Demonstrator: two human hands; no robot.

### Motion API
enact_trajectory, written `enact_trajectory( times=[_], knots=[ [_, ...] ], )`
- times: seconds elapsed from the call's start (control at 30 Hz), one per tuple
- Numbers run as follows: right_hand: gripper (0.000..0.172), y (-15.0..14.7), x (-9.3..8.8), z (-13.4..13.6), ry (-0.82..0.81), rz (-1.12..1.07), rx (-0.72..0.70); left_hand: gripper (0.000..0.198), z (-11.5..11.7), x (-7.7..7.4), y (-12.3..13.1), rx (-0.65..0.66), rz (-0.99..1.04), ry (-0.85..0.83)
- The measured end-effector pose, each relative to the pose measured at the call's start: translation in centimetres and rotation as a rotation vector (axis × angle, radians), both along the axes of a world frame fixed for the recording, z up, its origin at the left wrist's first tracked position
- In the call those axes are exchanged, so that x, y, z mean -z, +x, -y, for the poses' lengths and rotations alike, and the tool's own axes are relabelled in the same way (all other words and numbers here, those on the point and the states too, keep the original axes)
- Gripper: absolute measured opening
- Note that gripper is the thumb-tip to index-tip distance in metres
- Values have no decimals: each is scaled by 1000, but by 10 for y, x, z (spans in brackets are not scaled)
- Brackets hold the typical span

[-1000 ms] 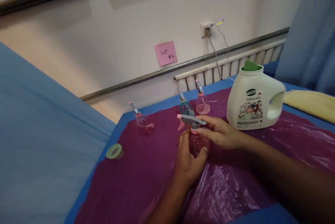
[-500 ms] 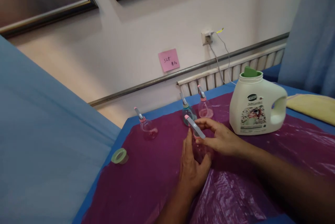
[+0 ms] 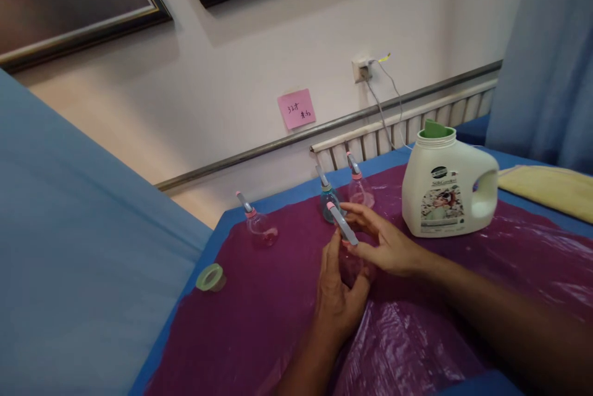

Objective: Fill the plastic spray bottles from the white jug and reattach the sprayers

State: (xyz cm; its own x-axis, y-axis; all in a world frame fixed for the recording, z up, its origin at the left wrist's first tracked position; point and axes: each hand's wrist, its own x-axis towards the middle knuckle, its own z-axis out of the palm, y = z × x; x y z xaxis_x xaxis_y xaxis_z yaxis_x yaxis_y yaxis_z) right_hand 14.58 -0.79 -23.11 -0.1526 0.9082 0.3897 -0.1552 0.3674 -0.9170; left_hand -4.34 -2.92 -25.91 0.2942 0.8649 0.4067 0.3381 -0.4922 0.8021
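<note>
Between my hands stands a small clear spray bottle [image 3: 351, 267] with a round body, pink collar and long grey, pink-tipped head [image 3: 341, 223]. My left hand [image 3: 337, 288] curls round the near left side of its body. At the collar, the fingers and thumb of my right hand [image 3: 386, 241] close in from the right, partly hiding it. Just behind are a blue-tinted spray bottle [image 3: 328, 207] and a pink-collared spray bottle [image 3: 361, 193]. Another pink-collared spray bottle [image 3: 262, 230] stands to the left, with a little pinkish liquid inside.
A pale green detergent jug [image 3: 445, 198] stands uncapped at right, something green in its mouth. The pale green cap [image 3: 211, 277] lies at left. Purple plastic sheeting [image 3: 250, 322] covers the blue table. A folded yellow cloth [image 3: 549, 189] lies far right; a blue curtain [image 3: 92, 248] hangs left.
The view has shifted slightly. My hands keep their hold on the spray bottle, almost unmoved, and the other things stay in place.
</note>
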Motion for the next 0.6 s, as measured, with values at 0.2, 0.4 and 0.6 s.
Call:
enact_trajectory(
  times=[0.2,0.4,0.6],
  knots=[
    [68,8,-1,-1,-5,1,-62,89,1,-2,0,-3,-34,58],
    [73,8,-5,-4,25,40,55,97,5,-6,0,-8,-54,31],
    [86,-7,1,-5,72,32,174,87,3,-4,1,-12,-48,8]
  ],
)
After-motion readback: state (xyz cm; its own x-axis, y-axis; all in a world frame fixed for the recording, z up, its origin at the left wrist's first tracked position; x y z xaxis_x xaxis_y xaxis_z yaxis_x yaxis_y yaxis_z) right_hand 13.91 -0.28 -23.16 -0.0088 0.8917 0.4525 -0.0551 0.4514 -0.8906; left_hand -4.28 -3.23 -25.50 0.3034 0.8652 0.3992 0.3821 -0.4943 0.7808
